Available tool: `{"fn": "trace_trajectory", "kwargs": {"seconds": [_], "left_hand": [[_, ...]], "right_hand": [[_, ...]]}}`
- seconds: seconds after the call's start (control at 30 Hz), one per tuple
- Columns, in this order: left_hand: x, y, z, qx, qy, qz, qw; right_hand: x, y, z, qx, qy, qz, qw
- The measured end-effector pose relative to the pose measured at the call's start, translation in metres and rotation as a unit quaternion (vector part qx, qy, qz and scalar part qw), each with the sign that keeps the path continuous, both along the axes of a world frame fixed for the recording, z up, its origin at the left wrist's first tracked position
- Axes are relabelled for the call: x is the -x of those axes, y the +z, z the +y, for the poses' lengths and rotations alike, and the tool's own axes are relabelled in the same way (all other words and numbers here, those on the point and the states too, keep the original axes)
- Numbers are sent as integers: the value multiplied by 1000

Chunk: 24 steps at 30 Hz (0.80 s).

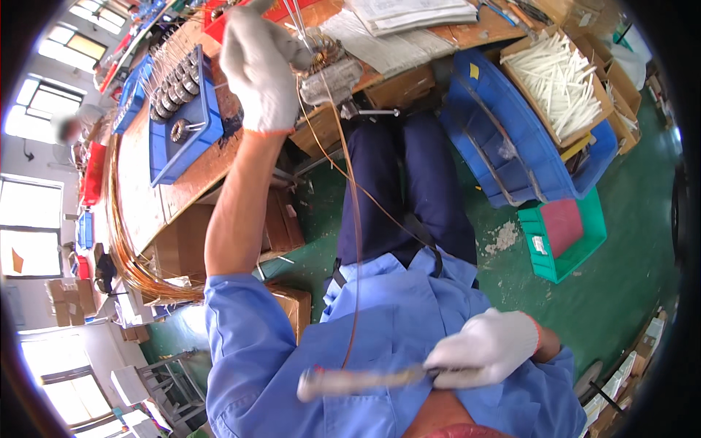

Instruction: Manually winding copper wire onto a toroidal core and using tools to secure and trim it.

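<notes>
A copper-wound ring (326, 54) sits at the table's edge, over a worn grey metal block (332, 82). Pale rods stand up from it. My left hand (257, 69), in a white glove, is bent against the ring's left side, its fingertips partly hidden. A long copper wire (354, 212) runs from the ring down toward my chest. In my right hand (485, 350), also gloved, is a tool with a whitish, rod-like shaft (350, 381), blurred and pointing left. The wire's lower end reaches this shaft. Another thin wire (380, 203) crosses my lap.
Left on the table, a blue tray (186, 157) holds several wound rings (171, 95). A large copper wire coil (117, 241) hangs at the table's left edge. To the right are a blue bin (482, 131), a box of white strips (558, 84) and a green crate (558, 271).
</notes>
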State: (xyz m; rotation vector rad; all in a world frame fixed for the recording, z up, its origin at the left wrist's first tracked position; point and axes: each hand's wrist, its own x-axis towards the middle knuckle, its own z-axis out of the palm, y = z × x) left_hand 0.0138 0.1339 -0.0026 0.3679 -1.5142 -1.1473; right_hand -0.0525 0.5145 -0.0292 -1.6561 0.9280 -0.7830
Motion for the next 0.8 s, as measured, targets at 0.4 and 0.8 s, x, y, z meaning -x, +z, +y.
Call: {"fn": "trace_trajectory", "kwargs": {"seconds": [0.4, 0.8], "left_hand": [[83, -68, -178, -376, -142, 74, 913], [-71, -35, -88, 97, 182, -280, 938]], "right_hand": [[40, -34, -270, -213, -356, -234, 879], [1, -33, -5, -218, -251, -91, 939]]}}
